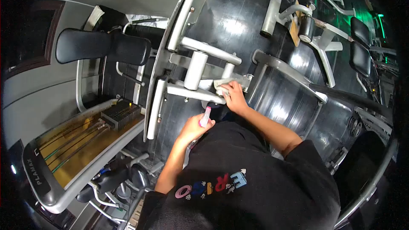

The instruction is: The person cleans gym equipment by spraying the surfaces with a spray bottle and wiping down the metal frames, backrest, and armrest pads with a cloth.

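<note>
My left hand (196, 128) is closed around a small white-and-pink bottle (205, 117), held upright in front of my body; its lower part is hidden by the fingers. To the right and a little farther forward, my right hand (235, 97) grips a pale cloth (222, 86). The cloth lies against the end of the silver metal frame (196, 93) of a gym machine. A thick white roller-like tube (197, 70) stands between two bars of that frame, just left of the cloth.
On the left is a machine with a weight stack (121, 117) and a black padded backrest (102, 46). A curved grey frame bar (285, 69) runs close by my right arm. Another machine (317, 30) stands at the upper right on the shiny black floor (232, 21).
</note>
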Demonstrator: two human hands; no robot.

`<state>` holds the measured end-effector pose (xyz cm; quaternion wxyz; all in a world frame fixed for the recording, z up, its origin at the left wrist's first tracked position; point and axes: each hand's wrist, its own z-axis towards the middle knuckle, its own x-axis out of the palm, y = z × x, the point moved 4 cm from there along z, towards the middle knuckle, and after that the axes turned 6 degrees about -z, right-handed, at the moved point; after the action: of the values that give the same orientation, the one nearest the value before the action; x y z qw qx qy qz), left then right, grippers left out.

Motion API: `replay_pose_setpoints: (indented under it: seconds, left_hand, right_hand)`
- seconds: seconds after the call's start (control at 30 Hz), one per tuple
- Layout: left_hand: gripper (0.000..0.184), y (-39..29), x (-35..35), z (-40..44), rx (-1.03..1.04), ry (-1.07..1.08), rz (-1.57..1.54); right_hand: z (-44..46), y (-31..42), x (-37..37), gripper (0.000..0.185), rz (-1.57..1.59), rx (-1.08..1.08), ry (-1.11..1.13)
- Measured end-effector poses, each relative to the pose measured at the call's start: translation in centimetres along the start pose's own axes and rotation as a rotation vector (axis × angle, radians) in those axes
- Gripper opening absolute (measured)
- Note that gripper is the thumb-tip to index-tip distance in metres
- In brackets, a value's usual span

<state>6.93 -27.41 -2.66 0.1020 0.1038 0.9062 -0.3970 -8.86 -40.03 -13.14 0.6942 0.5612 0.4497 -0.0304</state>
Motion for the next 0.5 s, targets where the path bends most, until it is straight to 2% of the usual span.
replay_pose_setpoints:
  seconds: [0.03, 0.1, 0.17, 0.23, 0.3, 0.37, 0.43, 0.5]
  left_hand:
    - [0.037, 0.0, -0.6, 0.0, -0.01, 0.027, 0.037]
    - [0.037, 0.1, -1.3, 0.0, -0.002, 0.06, 0.084]
    - [0.033, 0.2, -1.9, -0.2, 0.086, 0.08, 0.139]
    - [0.033, -0.3, -2.4, -0.9, 0.085, 0.119, 0.191]
    - [0.037, -0.6, -2.8, -1.5, 0.177, 0.16, 0.144]
    - [0.037, 0.3, -3.0, -1.9, 0.201, 0.206, 0.15]
    - [0.036, 0.4, -3.2, -2.2, 0.226, 0.244, 0.181]
    - [0.036, 0.9, -3.3, -2.2, 0.231, 0.269, 0.187]
  right_hand:
    - [-0.7, 0.1, 0.5, 0.033, 0.037, -0.065, -0.011]
    - [-2.0, 0.3, 1.2, 0.035, 0.092, 0.007, 0.056]
    - [-1.9, 0.7, 0.4, 0.032, 0.12, 0.024, -0.004]
    - [-2.4, -0.9, 0.4, 0.032, 0.477, 0.589, 0.009]
    - [-2.7, -5.0, 0.8, 0.035, 0.465, 0.808, -0.272]
    - [-1.2, -5.3, -1.2, 0.037, 0.807, 0.698, -0.456]
    - [1.2, -3.2, -3.0, 0.035, 0.612, 0.613, -0.565]
    - [4.0, -2.4, -1.8, 0.038, 0.353, 0.256, -0.675]
